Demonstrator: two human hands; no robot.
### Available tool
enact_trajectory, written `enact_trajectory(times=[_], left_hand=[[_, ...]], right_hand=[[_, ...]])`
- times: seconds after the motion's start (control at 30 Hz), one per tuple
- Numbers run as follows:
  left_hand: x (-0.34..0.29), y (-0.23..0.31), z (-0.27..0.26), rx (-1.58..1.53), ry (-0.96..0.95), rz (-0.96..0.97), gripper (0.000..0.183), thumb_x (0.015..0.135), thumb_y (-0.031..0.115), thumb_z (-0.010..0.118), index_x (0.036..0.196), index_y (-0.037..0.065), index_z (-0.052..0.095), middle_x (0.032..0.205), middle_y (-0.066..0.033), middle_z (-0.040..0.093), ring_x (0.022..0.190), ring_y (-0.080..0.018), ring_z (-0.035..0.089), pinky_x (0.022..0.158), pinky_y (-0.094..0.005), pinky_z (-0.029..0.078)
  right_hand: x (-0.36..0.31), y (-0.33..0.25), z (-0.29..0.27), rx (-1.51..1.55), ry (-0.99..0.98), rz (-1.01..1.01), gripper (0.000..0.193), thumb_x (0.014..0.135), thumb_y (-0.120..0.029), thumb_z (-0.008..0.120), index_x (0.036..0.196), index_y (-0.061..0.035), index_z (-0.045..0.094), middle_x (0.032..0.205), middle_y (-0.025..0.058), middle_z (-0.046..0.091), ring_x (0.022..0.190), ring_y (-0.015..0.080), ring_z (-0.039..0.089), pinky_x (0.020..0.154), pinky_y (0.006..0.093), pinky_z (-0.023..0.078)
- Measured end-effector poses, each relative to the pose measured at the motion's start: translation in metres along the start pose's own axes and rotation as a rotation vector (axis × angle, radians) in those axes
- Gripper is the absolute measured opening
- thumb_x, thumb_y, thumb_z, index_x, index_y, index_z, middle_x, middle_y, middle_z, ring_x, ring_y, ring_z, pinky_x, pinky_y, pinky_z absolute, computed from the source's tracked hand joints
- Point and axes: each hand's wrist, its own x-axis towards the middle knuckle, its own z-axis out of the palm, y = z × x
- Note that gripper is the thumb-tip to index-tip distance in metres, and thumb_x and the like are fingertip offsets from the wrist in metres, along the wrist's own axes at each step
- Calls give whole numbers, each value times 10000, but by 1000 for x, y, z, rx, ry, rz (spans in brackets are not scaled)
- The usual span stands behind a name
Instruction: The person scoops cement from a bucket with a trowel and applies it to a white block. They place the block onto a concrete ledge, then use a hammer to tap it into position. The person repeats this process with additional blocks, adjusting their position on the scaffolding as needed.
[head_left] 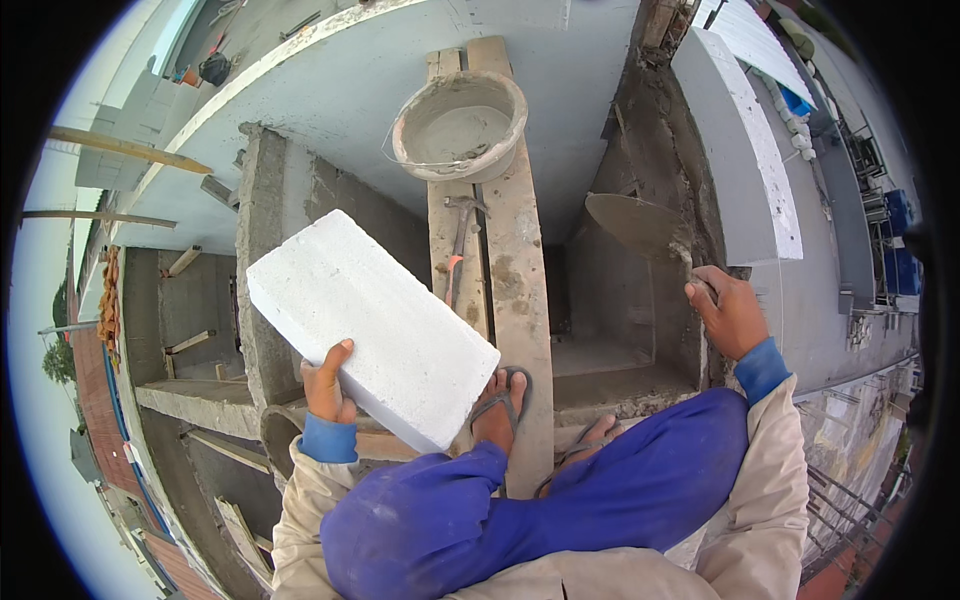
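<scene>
My left hand (328, 385) grips a white lightweight concrete block (372, 325), its thumb on the upper face and its other fingers hidden beneath. The block slants in front of my left knee, its near right corner beside my sandalled foot (497, 408). Out to the right, my right hand (732, 315) is closed round the handle of a trowel (632, 222), which is mostly hidden in the fist. Its wide, mortar-stained blade points left, beside the rough mortared wall edge. Beyond the block, a hammer (461, 235) lies along the planks, partly covered by the block.
Two wooden planks (518, 265) run ahead under my foot and carry a round bucket (402, 158) of grey mortar. Deep openings lie on both sides between concrete beams (262, 200). A white block wall (735, 135) rises at right; wooden poles (130, 148) jut in at left.
</scene>
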Motion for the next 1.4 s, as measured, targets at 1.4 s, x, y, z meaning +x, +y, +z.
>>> enact_trajectory(times=[1.4], left_hand=[[-50,-46,65,-103,-25,-811,1078,858,467,818,1563,-35,174,1543,-249,371,1416,-448,416,1052,-722,394]], right_hand=[[310,-90,107,919,-660,287,361,1077,-384,555,1145,-37,627,778,-2,562,559,96,485,453,260,411]])
